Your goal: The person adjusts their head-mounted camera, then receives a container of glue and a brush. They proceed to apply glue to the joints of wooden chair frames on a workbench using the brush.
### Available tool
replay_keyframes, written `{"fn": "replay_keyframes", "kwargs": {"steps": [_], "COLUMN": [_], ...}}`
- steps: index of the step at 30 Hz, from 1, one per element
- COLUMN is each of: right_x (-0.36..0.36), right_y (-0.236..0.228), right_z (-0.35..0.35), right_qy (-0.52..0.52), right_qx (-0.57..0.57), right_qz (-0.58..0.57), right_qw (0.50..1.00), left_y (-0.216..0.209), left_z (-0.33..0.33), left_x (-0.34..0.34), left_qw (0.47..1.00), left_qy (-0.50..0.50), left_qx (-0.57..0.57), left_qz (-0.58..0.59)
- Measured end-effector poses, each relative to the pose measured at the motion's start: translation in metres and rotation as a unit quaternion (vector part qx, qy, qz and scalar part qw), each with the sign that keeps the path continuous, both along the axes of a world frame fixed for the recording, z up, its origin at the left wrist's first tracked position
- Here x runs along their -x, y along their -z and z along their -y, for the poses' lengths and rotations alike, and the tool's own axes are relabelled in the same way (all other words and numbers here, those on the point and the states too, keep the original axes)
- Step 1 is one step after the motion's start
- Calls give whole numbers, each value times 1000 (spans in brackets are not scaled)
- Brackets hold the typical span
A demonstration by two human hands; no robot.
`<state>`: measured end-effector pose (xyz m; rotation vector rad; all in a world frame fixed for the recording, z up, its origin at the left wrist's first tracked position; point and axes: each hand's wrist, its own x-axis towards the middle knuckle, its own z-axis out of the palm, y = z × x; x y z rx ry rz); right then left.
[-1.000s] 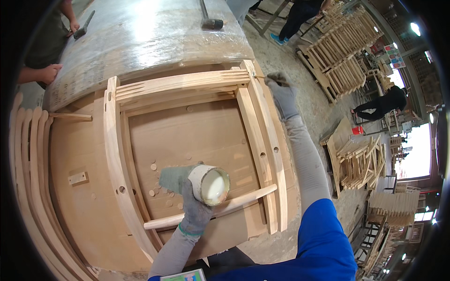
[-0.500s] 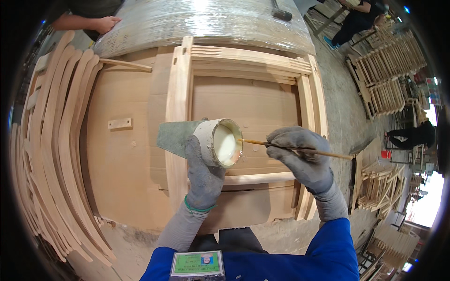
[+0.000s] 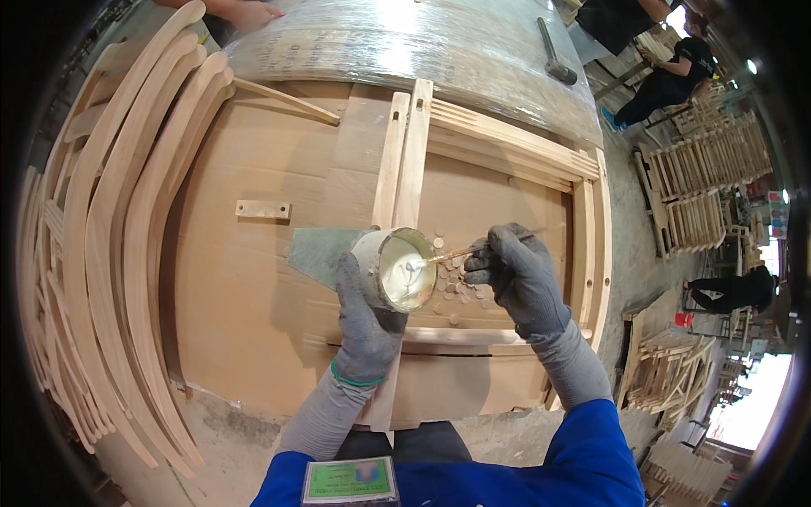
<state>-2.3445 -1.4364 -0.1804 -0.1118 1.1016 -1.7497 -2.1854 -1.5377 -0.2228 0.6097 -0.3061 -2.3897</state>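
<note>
My left hand (image 3: 367, 334), in a grey glove, is closed around a round pot (image 3: 368, 256) tipped toward me. White, glue-like liquid (image 3: 397, 275) covers its inside, and a flat grey-green piece (image 3: 319, 255) juts out to its left. Pinched in my gloved right hand (image 3: 528, 283) is a thin stick (image 3: 456, 253), its tip inside the pot at the liquid. Below both hands, light wooden frames (image 3: 490, 127) lie stacked on cardboard. Several small round discs (image 3: 460, 291) are scattered inside the frame, partly hidden by the pot and right hand.
Curved wooden parts (image 3: 127, 203) are stacked along the left. A small two-holed wooden block (image 3: 263, 209) lies on the cardboard (image 3: 253, 313). Beyond are a film-wrapped stack (image 3: 355, 51), a hammer (image 3: 555, 63) and another person's hand (image 3: 253, 15). More wooden parts (image 3: 705, 160) stand at right.
The view has shifted, so the frames appear farther right and the discs show beside the pot. My right hand has turned, and the stick tip is farther into the pot.
</note>
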Motion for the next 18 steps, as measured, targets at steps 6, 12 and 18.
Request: {"fn": "replay_keyframes", "kwargs": {"steps": [6,12,18], "right_x": [-3,83,122], "right_y": [8,14,28], "right_z": [56,131,179], "right_qy": [-29,87,179], "right_qx": [-24,38,-106], "right_qz": [41,-296,-428], "right_qw": [998,950,880], "left_y": [3,17,36], "left_z": [37,69,83], "left_x": [-18,-46,-66], "left_qw": [1000,995,990], "left_qy": [6,-28,-59], "left_qx": [-14,-78,-92], "left_qz": [-8,50,84]}}
